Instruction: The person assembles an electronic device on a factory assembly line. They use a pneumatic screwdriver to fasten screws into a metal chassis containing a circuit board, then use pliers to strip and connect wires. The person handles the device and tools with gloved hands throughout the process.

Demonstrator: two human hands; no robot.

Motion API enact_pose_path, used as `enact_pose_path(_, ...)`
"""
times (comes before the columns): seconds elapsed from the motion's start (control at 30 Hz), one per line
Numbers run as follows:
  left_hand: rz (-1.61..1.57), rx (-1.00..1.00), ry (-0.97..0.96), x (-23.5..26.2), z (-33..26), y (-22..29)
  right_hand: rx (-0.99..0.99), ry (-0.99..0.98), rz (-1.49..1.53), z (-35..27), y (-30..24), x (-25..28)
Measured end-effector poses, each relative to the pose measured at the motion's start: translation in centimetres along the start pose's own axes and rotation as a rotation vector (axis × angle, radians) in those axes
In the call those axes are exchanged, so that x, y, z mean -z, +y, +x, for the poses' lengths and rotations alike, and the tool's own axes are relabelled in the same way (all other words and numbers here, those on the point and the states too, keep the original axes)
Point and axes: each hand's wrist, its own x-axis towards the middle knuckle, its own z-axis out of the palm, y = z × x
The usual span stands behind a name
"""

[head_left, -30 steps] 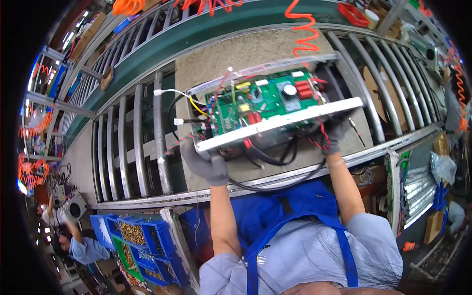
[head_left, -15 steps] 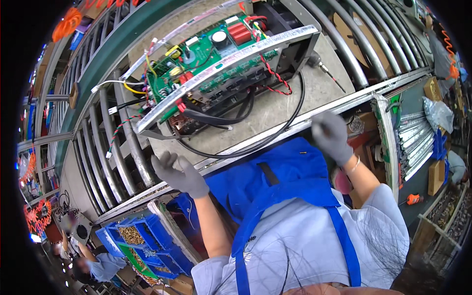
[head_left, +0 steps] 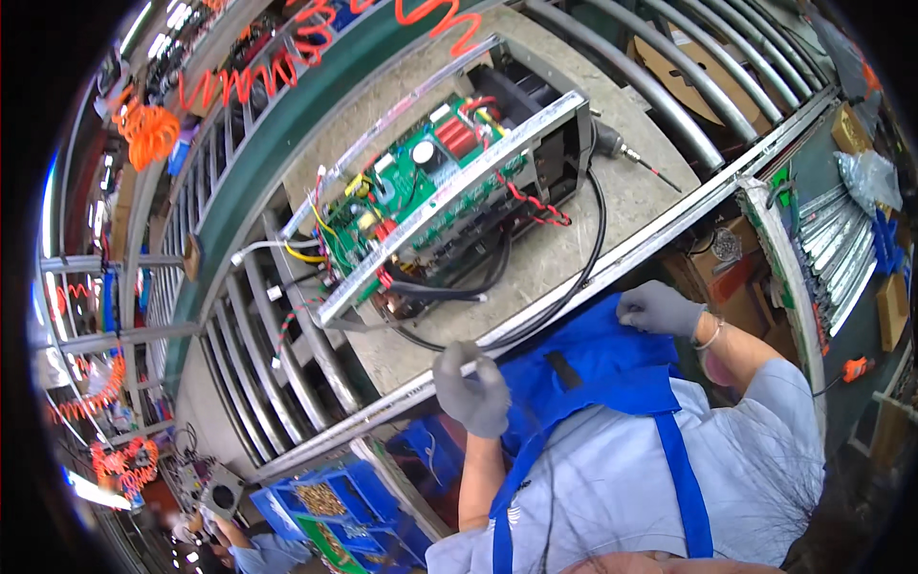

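An open metal chassis (head_left: pixel 448 210) with a green circuit board (head_left: pixel 406 182) sits on a grey board (head_left: pixel 622 230) in front of me. Loose wires hang from its left end, and a black cable (head_left: pixel 598 225) loops around its near side. My left hand (head_left: pixel 473 390), in a grey glove, is raised by the near rail, fingers loosely bent and apart, with nothing seen in it. My right hand (head_left: pixel 662 309), also gloved, is closed at the upper edge of my blue apron (head_left: pixel 612 344); whatever its fingers hold, if anything, is hidden. A power screwdriver (head_left: pixel 612 143) lies right of the chassis.
Metal rollers (head_left: pixel 296 325) run on both sides of the board. Blue bins (head_left: pixel 359 497) with small brass-coloured parts stand at lower left. Metal strips (head_left: pixel 841 253) and an orange-handled tool (head_left: pixel 856 368) lie at right. Orange coiled hoses (head_left: pixel 148 134) hang at upper left. Another person (head_left: pixel 258 550) is at far lower left.
My view has shifted, so the chassis appears lower. My left hand has moved right, closer to my apron. The right hand has come down from beside the rail to the apron's edge.
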Motion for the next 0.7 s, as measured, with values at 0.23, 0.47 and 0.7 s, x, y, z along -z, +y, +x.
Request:
enact_pose_path(0.23, 0.245, -0.642, -0.359, -1.0, 13.1, 7.7, 0.349, 0.266, 0.675, -2.2, -11.5, 6.5)
enact_pose_path(0.47, 0.446, -0.712, -0.609, -7.1, 23.7, 9.2, 0.721, 0.535, 0.888, 1.7, -18.4, 7.0)
enact_pose_path(0.7, 0.368, -0.583, -0.722, -8.1, 24.2, 7.9, 0.85, 0.798, 0.591, 6.3, -17.6, 6.4)
